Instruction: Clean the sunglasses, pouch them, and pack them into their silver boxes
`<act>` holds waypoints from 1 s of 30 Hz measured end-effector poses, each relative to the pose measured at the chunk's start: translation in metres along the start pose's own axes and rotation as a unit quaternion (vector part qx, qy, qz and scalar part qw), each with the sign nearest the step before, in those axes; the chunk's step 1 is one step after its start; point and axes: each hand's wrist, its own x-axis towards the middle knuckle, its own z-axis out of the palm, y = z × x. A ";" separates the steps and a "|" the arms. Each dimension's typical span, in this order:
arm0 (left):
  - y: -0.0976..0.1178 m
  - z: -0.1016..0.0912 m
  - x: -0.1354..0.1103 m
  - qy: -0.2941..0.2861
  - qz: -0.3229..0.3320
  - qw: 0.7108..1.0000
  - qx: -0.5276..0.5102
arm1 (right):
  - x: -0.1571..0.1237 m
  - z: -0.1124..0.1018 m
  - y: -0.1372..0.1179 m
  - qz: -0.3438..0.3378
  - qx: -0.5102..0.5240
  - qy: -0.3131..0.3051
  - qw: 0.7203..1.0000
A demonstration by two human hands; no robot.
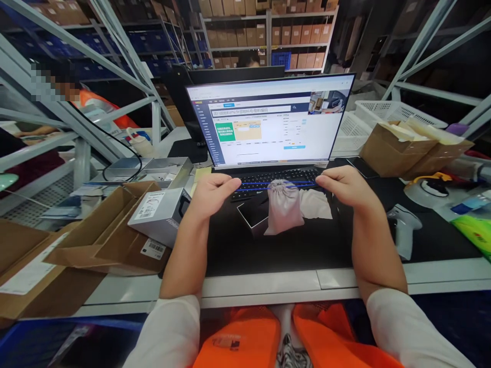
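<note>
Here, the pouch is between left hand and right hand.

A lit monitor stands behind the black keyboard. Left side: a grey box with a white label is located beside an open cardboard carton. Right side: a handheld scanner is located on the black mat, near a bright green packet. Farther back, a brown carton is positioned in front of a white perforated basket. Background: shelving carries rows of boxes; a person in orange is at the left.
</note>
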 end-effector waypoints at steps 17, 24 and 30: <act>0.010 0.051 -0.024 0.047 0.079 0.985 -0.143 | -0.017 0.095 -0.064 -0.163 0.020 -0.132 0.977; 0.010 0.069 -0.041 0.151 0.270 0.950 0.047 | -0.026 0.118 -0.082 -0.054 0.041 -0.144 0.987; -0.010 0.057 -0.015 0.109 0.216 0.968 0.065 | -0.003 0.080 -0.045 -0.047 0.139 -0.003 0.989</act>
